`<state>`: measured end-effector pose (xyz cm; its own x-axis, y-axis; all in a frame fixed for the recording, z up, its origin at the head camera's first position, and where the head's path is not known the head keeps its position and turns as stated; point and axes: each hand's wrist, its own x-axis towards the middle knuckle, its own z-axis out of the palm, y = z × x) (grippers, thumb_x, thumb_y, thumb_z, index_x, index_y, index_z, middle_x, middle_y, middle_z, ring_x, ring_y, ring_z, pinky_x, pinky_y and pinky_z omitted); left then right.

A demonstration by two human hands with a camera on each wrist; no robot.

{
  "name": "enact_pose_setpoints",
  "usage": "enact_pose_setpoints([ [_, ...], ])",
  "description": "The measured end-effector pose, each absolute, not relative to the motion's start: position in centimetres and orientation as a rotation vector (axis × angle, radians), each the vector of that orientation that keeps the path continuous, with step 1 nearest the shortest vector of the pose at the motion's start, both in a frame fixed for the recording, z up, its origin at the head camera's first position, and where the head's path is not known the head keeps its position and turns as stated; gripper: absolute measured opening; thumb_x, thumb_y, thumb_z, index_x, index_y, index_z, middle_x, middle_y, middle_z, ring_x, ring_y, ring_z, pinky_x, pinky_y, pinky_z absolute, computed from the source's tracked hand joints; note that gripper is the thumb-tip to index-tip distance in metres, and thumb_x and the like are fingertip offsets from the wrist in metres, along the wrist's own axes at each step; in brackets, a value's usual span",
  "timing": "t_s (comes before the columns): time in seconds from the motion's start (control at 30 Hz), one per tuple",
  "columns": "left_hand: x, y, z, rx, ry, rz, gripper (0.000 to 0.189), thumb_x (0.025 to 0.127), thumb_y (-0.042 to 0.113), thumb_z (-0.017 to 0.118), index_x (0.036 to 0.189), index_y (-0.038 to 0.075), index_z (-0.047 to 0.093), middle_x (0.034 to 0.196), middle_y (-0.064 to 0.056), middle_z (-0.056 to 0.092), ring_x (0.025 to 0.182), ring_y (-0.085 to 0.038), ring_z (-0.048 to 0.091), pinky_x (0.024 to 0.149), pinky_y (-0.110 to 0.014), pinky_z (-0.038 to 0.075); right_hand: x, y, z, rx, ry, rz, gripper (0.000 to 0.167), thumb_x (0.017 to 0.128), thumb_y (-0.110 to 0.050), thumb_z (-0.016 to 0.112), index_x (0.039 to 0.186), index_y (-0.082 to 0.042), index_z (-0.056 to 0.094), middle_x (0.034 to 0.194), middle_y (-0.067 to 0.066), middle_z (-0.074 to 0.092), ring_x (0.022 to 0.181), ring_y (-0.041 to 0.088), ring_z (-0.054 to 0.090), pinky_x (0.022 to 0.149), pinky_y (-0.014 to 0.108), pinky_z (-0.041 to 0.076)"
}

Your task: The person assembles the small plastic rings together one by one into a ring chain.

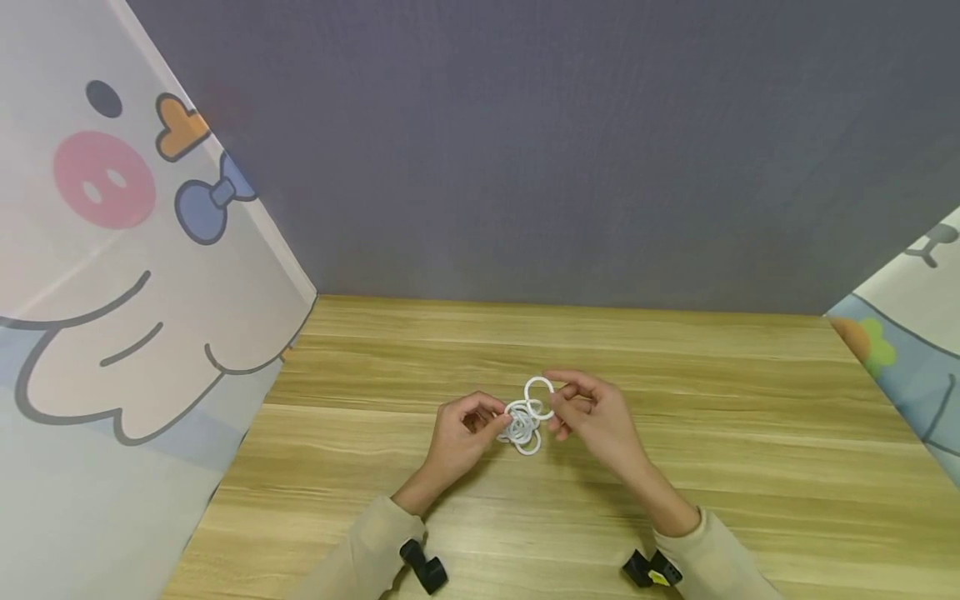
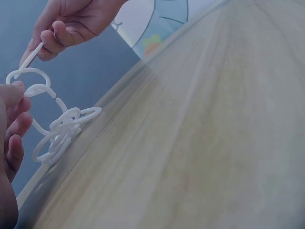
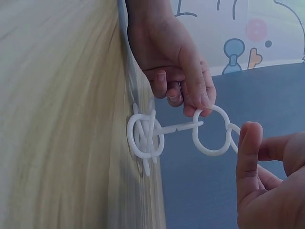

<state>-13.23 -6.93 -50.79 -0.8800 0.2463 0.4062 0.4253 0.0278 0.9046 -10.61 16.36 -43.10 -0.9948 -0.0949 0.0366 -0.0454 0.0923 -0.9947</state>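
White plastic rings are linked together as a chain. Most of them lie heaped in a tangled pile [image 2: 59, 133] on the table, between the two hands. My left hand [image 1: 459, 435] pinches one raised ring [image 3: 213, 153] between thumb and fingertip, as the right wrist view shows. From that ring, links run down to the pile. To the right, my right hand [image 1: 606, 421] holds the end ring [image 1: 538, 378] between thumb and fingers, higher than the pile. In the right wrist view its fingers hide most of this end ring.
The wood-grain table [image 1: 345, 367] extends around both hands. A grey-blue panel [image 1: 525, 167] stands along its far edge. Cartoon-printed panels rise at the left [image 1: 247, 300] and right [image 1: 922, 333]. Black wrist devices [image 1: 424, 568] are strapped near both cuffs.
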Motion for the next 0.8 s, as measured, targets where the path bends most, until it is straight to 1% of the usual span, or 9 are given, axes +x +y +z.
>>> enact_pose_setpoints([
  [0.07, -13.23, -6.91, -50.82, -0.716, -2.149, -1.972, 0.01, 0.097, 0.002, 0.084, 0.101, -0.005, 0.078, 0.081, -0.014, 0.075, 0.068, -0.003, 0.058, 0.059, -0.019, 0.048, -10.56, 16.29, -43.13, -0.172, 2.305, -2.076, 0.035, 0.102, 0.012, 0.068, 0.137, 0.013, 0.068, 0.098, 0.028, 0.068, 0.067, 0.018, 0.073, 0.06, 0.028, 0.062],
  [0.27, -13.22, -6.92, -50.88, -0.709, -2.148, -1.967, 0.006, 0.096, -0.001, 0.083, 0.1, -0.002, 0.079, 0.08, -0.014, 0.074, 0.068, -0.002, 0.058, 0.059, -0.02, 0.049, -10.57, 16.22, -43.22, -0.181, 2.337, -2.03, 0.033, 0.102, 0.009, 0.07, 0.135, 0.012, 0.07, 0.096, 0.025, 0.068, 0.067, 0.021, 0.073, 0.06, 0.028, 0.061],
  [0.43, -13.21, -6.96, -50.88, -0.693, -2.145, -1.967, 0.006, 0.096, -0.002, 0.083, 0.1, 0.001, 0.079, 0.081, -0.013, 0.074, 0.068, -0.002, 0.057, 0.059, -0.019, 0.048, -10.78, 16.42, -43.28, -0.105, 2.434, -1.973, 0.029, 0.103, 0.009, 0.064, 0.131, 0.007, 0.074, 0.095, 0.02, 0.069, 0.063, 0.017, 0.066, 0.055, 0.024, 0.054],
  [0.53, -13.2, -6.94, -50.91, -0.688, -2.142, -1.972, 0.006, 0.096, -0.003, 0.082, 0.1, 0.0, 0.078, 0.081, -0.014, 0.073, 0.068, -0.002, 0.057, 0.059, -0.018, 0.047, -10.88, 16.57, -43.25, -0.082, 2.481, -1.941, 0.026, 0.104, 0.007, 0.062, 0.126, 0.005, 0.077, 0.085, 0.015, 0.067, 0.059, 0.014, 0.059, 0.051, 0.023, 0.049],
  [0.67, -13.22, -6.93, -50.93, -0.688, -2.15, -1.977, 0.006, 0.097, -0.002, 0.081, 0.101, 0.0, 0.078, 0.082, -0.014, 0.073, 0.068, -0.002, 0.057, 0.06, -0.018, 0.047, -10.94, 16.61, -43.19, -0.069, 2.506, -1.891, 0.022, 0.108, 0.002, 0.062, 0.121, 0.003, 0.079, 0.071, 0.008, 0.061, 0.055, 0.016, 0.057, 0.049, 0.023, 0.045],
  [0.7, -13.23, -6.93, -50.94, -0.69, -2.152, -1.977, 0.006, 0.097, -0.002, 0.081, 0.101, 0.0, 0.078, 0.082, -0.013, 0.073, 0.068, -0.002, 0.057, 0.06, -0.018, 0.047, -10.96, 16.62, -43.2, -0.067, 2.507, -1.88, 0.021, 0.109, 0.001, 0.062, 0.121, 0.003, 0.079, 0.069, 0.006, 0.06, 0.055, 0.016, 0.057, 0.048, 0.023, 0.045],
  [0.8, -13.26, -6.92, -50.94, -0.689, -2.155, -1.98, 0.005, 0.098, -0.002, 0.081, 0.101, 0.0, 0.078, 0.081, -0.013, 0.073, 0.068, -0.003, 0.057, 0.06, -0.018, 0.047, -11.02, 16.7, -43.29, -0.061, 2.49, -1.888, 0.02, 0.11, -0.002, 0.063, 0.121, 0.003, 0.079, 0.074, 0.011, 0.062, 0.053, 0.015, 0.057, 0.047, 0.023, 0.045],
])
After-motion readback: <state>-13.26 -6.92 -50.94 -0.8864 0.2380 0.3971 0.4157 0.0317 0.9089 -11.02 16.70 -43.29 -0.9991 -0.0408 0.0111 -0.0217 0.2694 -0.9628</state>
